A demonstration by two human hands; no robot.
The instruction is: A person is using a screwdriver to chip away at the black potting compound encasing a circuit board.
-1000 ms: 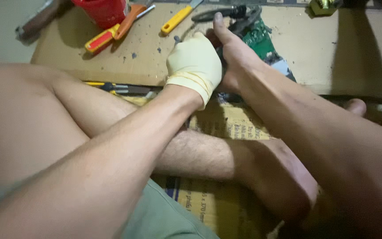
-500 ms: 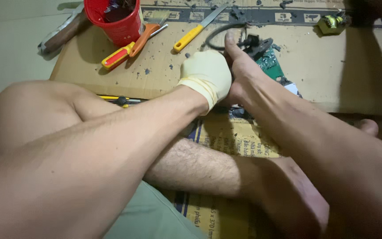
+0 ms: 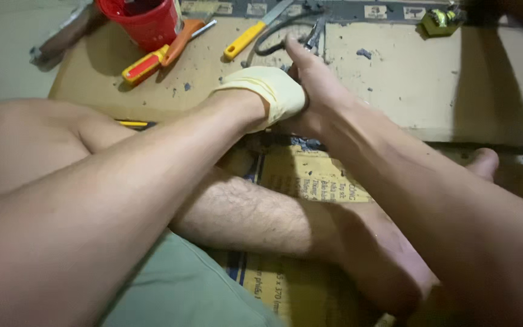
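Note:
My left hand (image 3: 270, 97), in a pale yellow glove, is curled and pressed against my bare right hand (image 3: 319, 91) over a cardboard sheet (image 3: 394, 79). Both hands cover whatever lies between them, so I cannot see what they grip. One finger of my right hand points up toward a pair of dark pliers (image 3: 313, 33) and a loop of black cable (image 3: 270, 37). My crossed bare legs (image 3: 255, 212) lie under both forearms.
A red cup (image 3: 146, 21) stands at the back left, with a red-and-yellow screwdriver (image 3: 149, 60) and an orange-handled tool (image 3: 186, 33) beside it. A yellow-handled screwdriver (image 3: 246, 41) lies near the cable. A small yellow-green gadget (image 3: 440, 21) sits at the back right.
The view has shifted right and down. A green circuit board that showed beside my right hand earlier is now hidden under the hands. The hands stay pressed together.

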